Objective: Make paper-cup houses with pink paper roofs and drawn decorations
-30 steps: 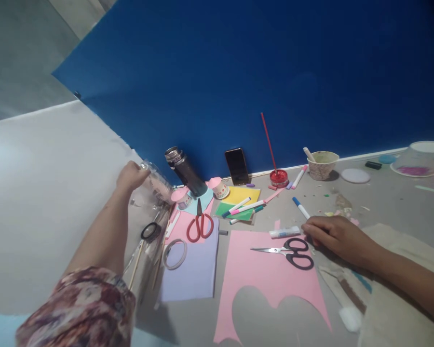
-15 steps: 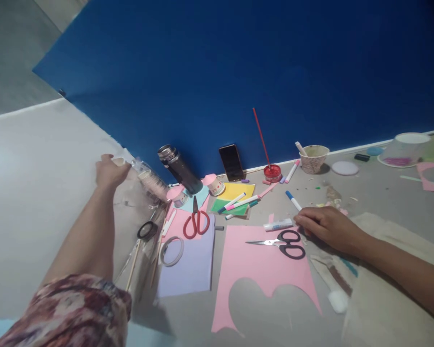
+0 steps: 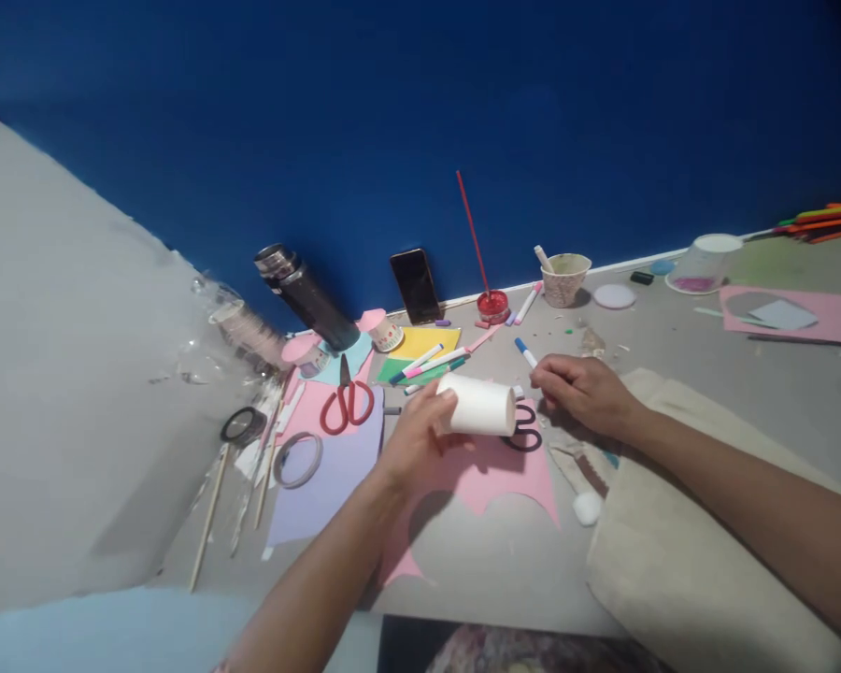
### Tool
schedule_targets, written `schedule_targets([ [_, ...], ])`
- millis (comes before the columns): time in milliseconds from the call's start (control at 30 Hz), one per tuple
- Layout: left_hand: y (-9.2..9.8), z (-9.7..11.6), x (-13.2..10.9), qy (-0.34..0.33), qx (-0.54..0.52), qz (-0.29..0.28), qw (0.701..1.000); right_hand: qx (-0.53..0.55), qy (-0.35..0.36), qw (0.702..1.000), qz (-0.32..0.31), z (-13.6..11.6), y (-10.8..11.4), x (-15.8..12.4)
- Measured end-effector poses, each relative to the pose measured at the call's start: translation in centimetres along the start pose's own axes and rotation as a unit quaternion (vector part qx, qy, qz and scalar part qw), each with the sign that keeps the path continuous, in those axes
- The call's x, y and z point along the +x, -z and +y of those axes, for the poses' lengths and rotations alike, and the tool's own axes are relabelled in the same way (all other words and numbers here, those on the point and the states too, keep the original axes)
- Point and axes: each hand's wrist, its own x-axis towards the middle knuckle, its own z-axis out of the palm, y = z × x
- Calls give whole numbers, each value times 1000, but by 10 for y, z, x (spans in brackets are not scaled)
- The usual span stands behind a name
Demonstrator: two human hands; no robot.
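My left hand (image 3: 424,435) is closed around a white paper cup (image 3: 480,405), held on its side above the pink paper (image 3: 515,481) with curved cut-outs. Behind the cup, only the black handles of a pair of scissors (image 3: 529,437) show. My right hand (image 3: 585,388) rests on the table, fingers closed around a blue-capped marker (image 3: 525,351) that points up and left. Left of the cup lie red-handled scissors (image 3: 347,402) on pink and lilac paper (image 3: 343,491). Several markers (image 3: 434,363) lie on green and yellow sheets just beyond my left hand.
A dark flask (image 3: 308,299), a phone (image 3: 416,285), a red paint pot (image 3: 492,307) with a stick and a patterned cup (image 3: 565,280) stand along the blue wall. Tape rolls (image 3: 298,460) and wooden sticks (image 3: 208,519) lie left. Beige cloth (image 3: 687,505) lies under my right forearm.
My left hand has come from the stacked cups at the far left to the middle, bringing a white paper cup. My right hand still holds the marker. The view has shifted right.
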Motion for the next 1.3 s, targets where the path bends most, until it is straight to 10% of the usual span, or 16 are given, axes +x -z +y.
schedule_targets([
  [267, -7, -22, 4, -44, -103, 25, 993, 170, 77, 977, -105, -6, -8, -14],
  [500, -10, -30, -8, -35, -68, 10, 997, 32, 217, 976, -3, -15, -20, -24],
  [733, 3, -22, -6, -128, 137, -58, 981, 81, 140, 984, -71, -21, -12, -21],
  [1000, -4, -18, -19, -17, 217, -130, 967, 125, 83, 987, -60, -25, -6, -13],
  [1133, 6, -15, -16, -78, 144, -46, 985, 87, -18, 992, 95, -19, 7, -3],
  [1300, 22, 3, 1, -103, -76, 153, 980, 60, -55, 990, 117, -15, 17, 3],
])
